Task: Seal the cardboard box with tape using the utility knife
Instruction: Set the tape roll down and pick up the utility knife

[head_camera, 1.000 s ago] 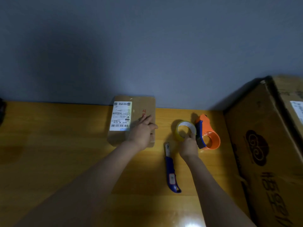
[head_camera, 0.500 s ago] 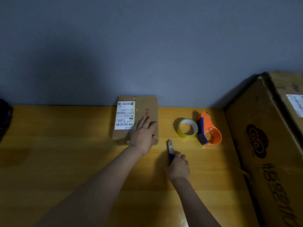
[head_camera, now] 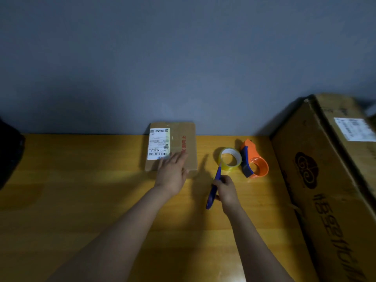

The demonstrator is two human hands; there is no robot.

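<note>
A small flat cardboard box (head_camera: pixel 188 143) with a white shipping label lies at the back of the wooden table (head_camera: pixel 81 200), against the wall. My left hand (head_camera: pixel 172 173) rests flat on the box's near edge, fingers spread. My right hand (head_camera: pixel 226 190) grips a blue utility knife (head_camera: pixel 213 190), lifted off the table, its tip pointing toward a yellowish roll of clear tape (head_camera: pixel 231 159). An orange tape dispenser (head_camera: pixel 254 159) stands just right of the roll.
A large cardboard box (head_camera: pixel 329 190) with dark print fills the right side of the table. A dark object (head_camera: pixel 9 155) sits at the far left edge. A grey wall rises right behind the table.
My right hand left the tape roll, came down onto the knife and picked it up; the knife now points toward the roll. My left hand stays on the box.
</note>
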